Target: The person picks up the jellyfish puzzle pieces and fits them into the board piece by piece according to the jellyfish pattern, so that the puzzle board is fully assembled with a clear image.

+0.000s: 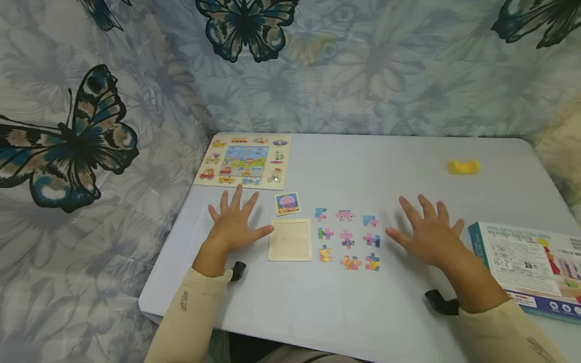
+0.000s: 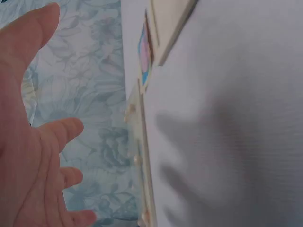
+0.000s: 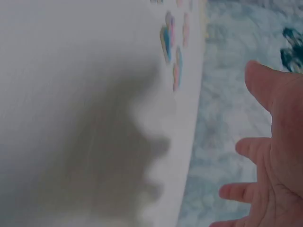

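My left hand [image 1: 232, 226] is held above the table with its fingers spread, its thumb toward a square wooden puzzle tray [image 1: 290, 241]. Just behind that tray lies a small picture card [image 1: 287, 203] with a pink octopus. Several loose jigsaw pieces [image 1: 347, 239] are laid out in rows to the right of the tray. On their other side my right hand [image 1: 428, 234] hovers, fingers spread and holding nothing. Both wrist views show the hands' shadows on the tabletop and a gap below the palms; the left palm [image 2: 33, 156] and right palm [image 3: 284, 161] are bare.
A wooden vehicle peg board [image 1: 245, 161] lies at the table's back left. A yellow object [image 1: 464, 167] sits at the back right. By the right forearm is a printed box [image 1: 531, 267]. Butterfly-patterned fabric [image 1: 363, 75] hangs behind the white table [image 1: 317, 312].
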{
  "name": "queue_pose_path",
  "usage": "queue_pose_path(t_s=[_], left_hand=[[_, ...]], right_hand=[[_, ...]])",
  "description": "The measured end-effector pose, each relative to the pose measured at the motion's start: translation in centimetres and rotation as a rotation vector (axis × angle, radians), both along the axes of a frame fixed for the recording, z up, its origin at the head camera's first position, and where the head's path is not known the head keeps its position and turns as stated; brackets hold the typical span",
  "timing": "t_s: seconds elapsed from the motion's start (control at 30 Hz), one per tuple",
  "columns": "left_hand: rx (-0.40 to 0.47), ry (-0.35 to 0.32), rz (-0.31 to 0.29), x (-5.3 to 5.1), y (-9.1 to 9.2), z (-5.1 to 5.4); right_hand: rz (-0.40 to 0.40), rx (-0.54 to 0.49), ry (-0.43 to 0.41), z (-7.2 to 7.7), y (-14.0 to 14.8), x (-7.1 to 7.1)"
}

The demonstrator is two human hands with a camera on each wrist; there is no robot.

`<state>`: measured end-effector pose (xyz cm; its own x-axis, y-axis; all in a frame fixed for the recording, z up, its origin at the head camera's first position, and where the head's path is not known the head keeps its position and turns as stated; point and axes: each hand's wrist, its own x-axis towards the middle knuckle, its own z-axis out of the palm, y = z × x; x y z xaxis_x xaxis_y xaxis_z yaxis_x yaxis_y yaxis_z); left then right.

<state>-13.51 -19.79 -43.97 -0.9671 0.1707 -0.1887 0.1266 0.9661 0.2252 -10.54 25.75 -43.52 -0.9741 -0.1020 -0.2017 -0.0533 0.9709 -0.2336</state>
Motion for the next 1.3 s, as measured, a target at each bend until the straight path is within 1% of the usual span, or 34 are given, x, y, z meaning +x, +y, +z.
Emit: queue_pose_path(t_s=[0.13,0.23,0.33,0.4,0.47,0.57,0.73,0.83,0.97,1.1,1.2,1.27,1.3], left_hand=[[0.018,-0.021,-0.086,0.8,0.5,-0.8],[0.036,-0.051,-0.168,1.4,0.9,-1.6],[0.078,-0.094,-0.216,2.0,1.2,-2.2],[0.104,-0.119,-0.225,2.3,1.3,-2.5],[0.118,-0.133,-0.221,2.6,1.4,-2.8],[0.13,-0.126,-0.224,2.7,1.4,-2.9],[0.156,-0.109,-0.24,2.7,1.5,-3.0],[0.162,-0.103,-0.245,2.7,1.6,-3.0],[0.158,-0.078,-0.259,2.8,1.5,-3.0],[0.148,-0.054,-0.286,2.9,1.4,-2.9],[0.133,-0.057,-0.29,2.7,1.3,-2.8],[0.126,-0.061,-0.285,2.6,1.2,-2.8],[0.125,-0.063,-0.282,2.6,1.2,-2.8]], right_hand=[[0.048,-0.027,-0.003,-0.2,-3.2,-0.9],[0.103,-0.041,0.012,-0.4,-5.8,-2.0],[0.171,-0.051,0.019,-0.6,-8.4,-3.3],[0.216,-0.059,0.021,-0.9,-9.9,-4.1],[0.242,-0.072,0.017,-1.3,-11.3,-4.8],[0.263,-0.088,0.011,-1.8,-12.7,-5.8],[0.292,-0.106,0.001,-2.2,-13.8,-7.0],[0.291,-0.159,-0.019,-2.2,-14.1,-7.6],[0.265,-0.275,-0.079,-1.7,-14.4,-8.0],[0.23,-0.392,-0.146,-1.1,-15.3,-8.4],[0.197,-0.495,-0.244,-0.8,-16.9,-8.4],[0.205,-0.52,-0.289,-1.0,-18.5,-8.1],[0.217,-0.511,-0.3,-1.2,-19.4,-7.9]])
